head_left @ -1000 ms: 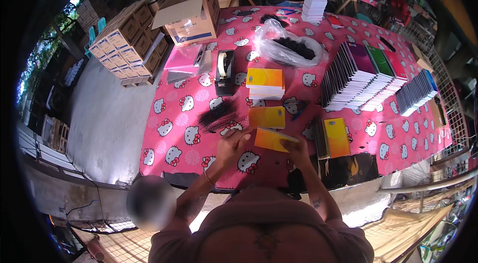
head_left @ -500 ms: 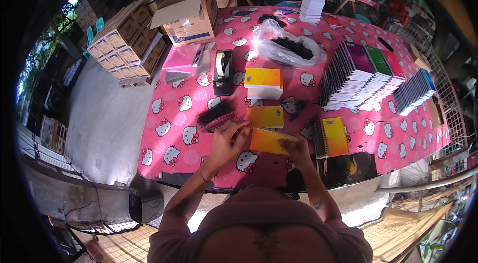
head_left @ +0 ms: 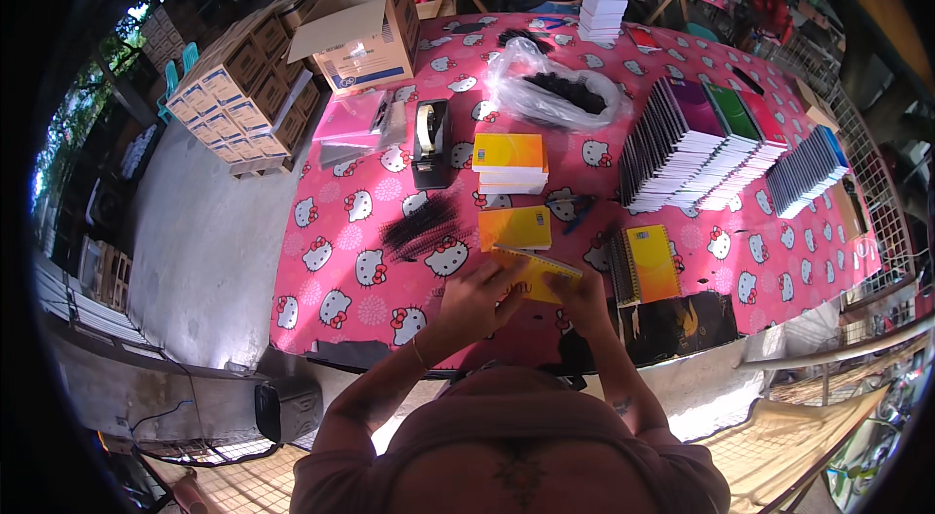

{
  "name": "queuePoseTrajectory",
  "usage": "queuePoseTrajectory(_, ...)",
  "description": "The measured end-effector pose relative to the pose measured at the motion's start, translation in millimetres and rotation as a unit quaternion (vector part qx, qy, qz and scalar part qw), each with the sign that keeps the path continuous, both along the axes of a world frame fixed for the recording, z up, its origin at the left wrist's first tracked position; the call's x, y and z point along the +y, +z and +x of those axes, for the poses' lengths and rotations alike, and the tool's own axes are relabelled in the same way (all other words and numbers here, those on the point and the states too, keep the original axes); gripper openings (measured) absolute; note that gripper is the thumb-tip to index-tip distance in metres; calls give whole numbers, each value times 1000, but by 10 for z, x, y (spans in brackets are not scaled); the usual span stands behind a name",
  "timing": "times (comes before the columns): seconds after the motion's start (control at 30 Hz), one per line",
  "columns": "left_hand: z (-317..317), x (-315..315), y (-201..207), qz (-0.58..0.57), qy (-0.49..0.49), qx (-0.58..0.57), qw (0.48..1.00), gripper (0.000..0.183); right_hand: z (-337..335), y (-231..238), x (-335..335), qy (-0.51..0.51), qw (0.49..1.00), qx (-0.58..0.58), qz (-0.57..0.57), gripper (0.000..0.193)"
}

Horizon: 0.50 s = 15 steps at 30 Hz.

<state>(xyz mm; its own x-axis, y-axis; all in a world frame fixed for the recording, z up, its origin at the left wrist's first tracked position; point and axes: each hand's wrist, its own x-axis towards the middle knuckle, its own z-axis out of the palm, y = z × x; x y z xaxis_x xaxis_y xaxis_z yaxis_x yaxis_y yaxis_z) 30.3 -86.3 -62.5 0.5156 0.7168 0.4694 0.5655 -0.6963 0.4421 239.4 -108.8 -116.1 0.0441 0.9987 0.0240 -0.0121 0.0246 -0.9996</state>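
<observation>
Edge work: the small yellow-and-orange rectangular notebook (head_left: 542, 277) is best kept steady at one end while its long upper edge is worked with light fingertips; pressure spread evenly should spare the pages a bend.
Left hand (head_left: 477, 298): it is held half curled, fingers loosely parted, over the notebook's left end; whether anything thin is pinched there cannot be told.
Right hand (head_left: 581, 300): the notebook's right end is gripped between thumb and fingers.
Notebook's place: it is held between both hands at the near side of the table, tilted, with a row of fine marks along its upper edge; holes or coil cannot be told apart.
Just beyond: a yellow paper-covered pad (head_left: 514, 226) is set down, with a taller yellow-topped stack of white-paged pads (head_left: 510, 162) behind it.
Left side: a loose heap of thin black coils (head_left: 429, 228) is spread near a black tape dispenser (head_left: 431, 146).
Right side: yellow notebooks with dark spiral spines (head_left: 653, 263) are laid together.
Farther out: a clear plastic bag (head_left: 504, 91) and an opened brown cardboard box (head_left: 366, 49) are seen.
</observation>
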Motion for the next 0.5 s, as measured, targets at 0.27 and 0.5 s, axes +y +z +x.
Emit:
queuePoseTrajectory(0.27, -163, 44, 39, -213, 117, -149, 959, 21, 49, 191, -1, -16, 1000, -9, 14, 29)
queuePoseTrajectory(0.5, -239, 186, 280, -76, 97, -116, 986, 16, 82, 378, -37, -4, 1000, -2, 16, 30)
